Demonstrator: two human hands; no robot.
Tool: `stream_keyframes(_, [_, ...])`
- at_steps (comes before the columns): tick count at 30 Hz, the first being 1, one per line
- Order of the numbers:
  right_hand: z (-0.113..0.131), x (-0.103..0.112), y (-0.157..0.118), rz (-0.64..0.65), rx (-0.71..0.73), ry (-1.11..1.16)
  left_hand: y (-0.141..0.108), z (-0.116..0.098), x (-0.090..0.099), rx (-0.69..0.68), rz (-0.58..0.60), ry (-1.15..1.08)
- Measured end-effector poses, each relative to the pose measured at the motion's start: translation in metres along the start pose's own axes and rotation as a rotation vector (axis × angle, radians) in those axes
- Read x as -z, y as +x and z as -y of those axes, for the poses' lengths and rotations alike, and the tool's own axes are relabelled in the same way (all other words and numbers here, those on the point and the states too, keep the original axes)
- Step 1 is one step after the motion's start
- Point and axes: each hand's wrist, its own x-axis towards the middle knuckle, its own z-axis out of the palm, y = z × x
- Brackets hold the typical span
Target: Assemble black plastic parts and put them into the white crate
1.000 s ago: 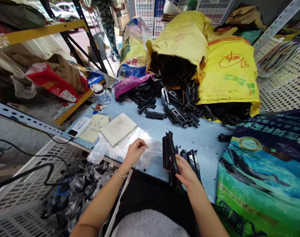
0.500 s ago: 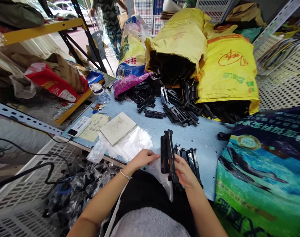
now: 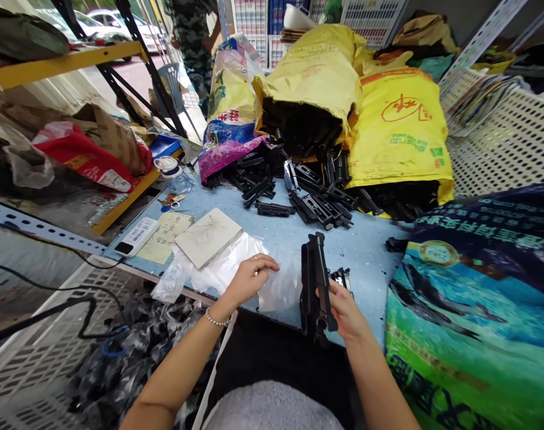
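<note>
Your right grip (image 3: 347,312) clasps long black plastic parts (image 3: 319,280) over the pale-blue table (image 3: 370,263) | likely light, stiff, slick; hold mid-length | your left grip (image 3: 249,278), half-curled, seems empty beside clear plastic film (image 3: 278,292)

Slotted plastic parts (image 3: 316,278) are black, both at 5 o'clock and heaped just off centre toward 3; the tabletop (image 3: 368,248) is pale blue with dark specks. At 1, a torn-mouthed sack (image 3: 314,68) is faded yellow; at 2, the bright yellow sack (image 3: 399,155) bears a red ringed mark and green print. The seal-printed sack (image 3: 469,286) at 4 runs from navy through turquoise to green.
</note>
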Motion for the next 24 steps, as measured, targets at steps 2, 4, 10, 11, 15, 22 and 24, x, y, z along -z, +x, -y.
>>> stream_keyframes(2, [-0.003,-0.004,0.001,0.031,-0.006,0.007,0.002,0.002,-0.011,0.121,0.043,-0.132])
stream_keyframes(4, [-0.005,-0.008,0.002,0.052,-0.009,0.025,0.005,0.005,-0.021,0.243,0.081,-0.316])
stream_keyframes(10, [-0.007,-0.001,-0.001,-0.003,-0.005,0.025,0.006,0.008,-0.014,0.139,-0.165,-0.429])
stream_keyframes(11, [-0.006,0.001,-0.001,-0.011,-0.005,0.02,0.005,0.007,-0.008,0.033,-0.156,-0.313])
stream_keyframes(15, [-0.003,0.003,0.0,-0.037,-0.002,0.021,-0.003,0.005,0.008,-0.258,0.022,0.216])
stream_keyframes(22, [-0.003,0.0,0.001,-0.095,-0.005,0.004,-0.005,0.019,0.012,-0.181,-0.006,0.426])
stream_keyframes(24, [0.0,-0.001,-0.003,-0.064,-0.004,-0.04,-0.003,0.02,0.01,-0.128,-0.056,0.51])
